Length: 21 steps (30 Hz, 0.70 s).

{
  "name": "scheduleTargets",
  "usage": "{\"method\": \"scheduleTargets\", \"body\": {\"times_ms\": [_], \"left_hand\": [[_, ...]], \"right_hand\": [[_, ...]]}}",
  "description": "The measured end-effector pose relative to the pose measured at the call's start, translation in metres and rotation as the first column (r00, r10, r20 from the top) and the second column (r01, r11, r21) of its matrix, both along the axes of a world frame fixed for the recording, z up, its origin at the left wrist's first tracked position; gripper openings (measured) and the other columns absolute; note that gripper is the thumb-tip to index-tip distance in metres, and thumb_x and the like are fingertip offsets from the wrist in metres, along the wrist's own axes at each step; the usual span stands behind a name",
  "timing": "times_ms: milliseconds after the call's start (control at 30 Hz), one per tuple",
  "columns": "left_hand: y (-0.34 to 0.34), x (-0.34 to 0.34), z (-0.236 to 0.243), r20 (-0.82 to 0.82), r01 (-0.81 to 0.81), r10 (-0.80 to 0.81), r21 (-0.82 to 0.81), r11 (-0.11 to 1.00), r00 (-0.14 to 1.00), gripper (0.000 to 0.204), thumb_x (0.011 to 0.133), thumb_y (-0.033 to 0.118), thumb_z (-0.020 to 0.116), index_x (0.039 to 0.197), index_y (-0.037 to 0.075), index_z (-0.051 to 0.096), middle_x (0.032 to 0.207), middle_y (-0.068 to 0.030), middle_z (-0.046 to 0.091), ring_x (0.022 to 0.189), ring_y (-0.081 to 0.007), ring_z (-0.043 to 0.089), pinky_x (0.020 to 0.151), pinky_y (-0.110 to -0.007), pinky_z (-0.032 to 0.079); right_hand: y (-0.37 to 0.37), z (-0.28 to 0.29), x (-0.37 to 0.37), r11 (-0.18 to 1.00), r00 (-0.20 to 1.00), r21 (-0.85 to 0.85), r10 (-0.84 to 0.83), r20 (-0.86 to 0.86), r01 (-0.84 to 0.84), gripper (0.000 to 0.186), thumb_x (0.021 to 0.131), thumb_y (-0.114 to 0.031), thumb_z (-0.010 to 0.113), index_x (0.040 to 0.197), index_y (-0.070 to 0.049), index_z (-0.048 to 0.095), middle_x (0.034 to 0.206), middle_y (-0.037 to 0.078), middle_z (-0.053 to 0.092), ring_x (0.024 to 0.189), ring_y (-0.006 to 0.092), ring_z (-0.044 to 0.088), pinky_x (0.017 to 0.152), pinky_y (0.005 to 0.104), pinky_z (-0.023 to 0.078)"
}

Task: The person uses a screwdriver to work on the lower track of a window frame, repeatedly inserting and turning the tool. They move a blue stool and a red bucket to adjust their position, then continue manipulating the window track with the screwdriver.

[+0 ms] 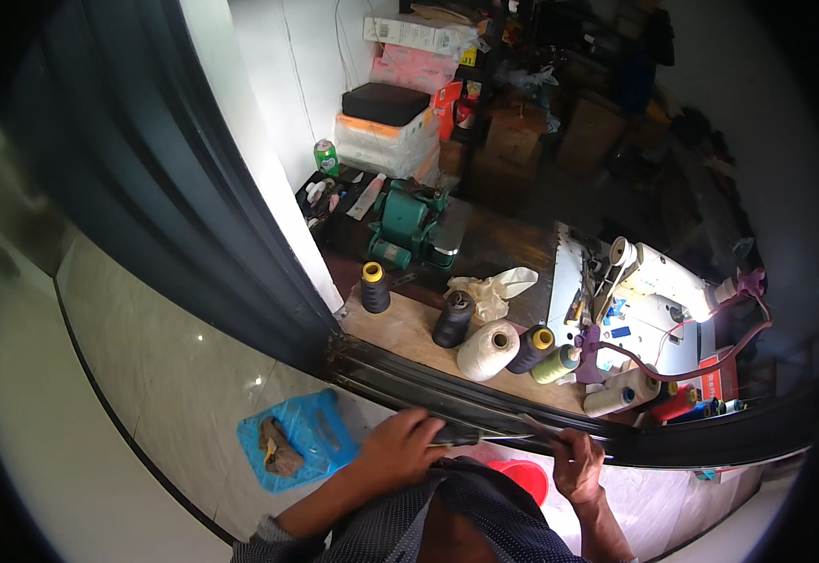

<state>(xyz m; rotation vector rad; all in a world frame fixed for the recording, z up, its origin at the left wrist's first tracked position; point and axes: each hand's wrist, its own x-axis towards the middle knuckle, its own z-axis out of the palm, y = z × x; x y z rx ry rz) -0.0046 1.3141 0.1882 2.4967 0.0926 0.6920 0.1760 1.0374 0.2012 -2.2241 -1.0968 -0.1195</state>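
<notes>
My left hand point(400, 448) is closed round a tool with a dark handle point(458, 435) and a thin metal shaft, held level just in front of the black sill. My right hand point(578, 466) pinches a narrow, flat grey metal piece point(539, 429), whose far end lies close to the tool's shaft. Whether the two touch is hard to make out. Just beyond the sill, nearest the hands, stand a white thread cone point(487, 351), a dark cone with a yellow top point(530, 350) and a green thread cone point(556, 365).
The black sill point(381, 377) runs across in front of me. Behind it are a green motor point(404, 220) and a lit white sewing machine point(665, 278). On the floor lie a blue plastic bag point(325, 424) and a red bucket point(525, 477). A dark folded door point(161, 159) borders the left.
</notes>
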Motion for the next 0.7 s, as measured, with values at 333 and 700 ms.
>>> {"method": "scheduleTargets", "body": {"times_ms": [333,700], "left_hand": [[0.062,-0.114,0.046,0.051,-0.56,0.562,-0.049,0.827,0.826,0.035,0.08,0.005,0.071,0.114,0.0,0.062,0.111,-0.0211,0.058,0.094,-0.0347,0.062,0.081,-0.039,0.054],[0.068,-0.114,0.056,0.166,-0.64,0.628,0.024,0.768,0.76,0.041,0.082,0.002,0.076,0.119,0.001,0.06,0.113,-0.0205,0.058,0.097,-0.0338,0.062,0.08,-0.038,0.054]], "right_hand": [[0.122,0.006,-0.028,0.925,0.912,0.093,0.38,-0.153,-0.369,0.02,0.086,-0.007,0.069,0.105,-0.001,0.066,0.087,0.015,0.071,0.076,0.0336,0.072,0.064,0.0432,0.058],[0.182,0.003,-0.036,0.919,0.907,0.117,0.392,-0.152,-0.377,0.016,0.086,-0.008,0.068,0.101,-0.004,0.068,0.08,0.015,0.069,0.074,0.0342,0.069,0.066,0.0428,0.056]]}}
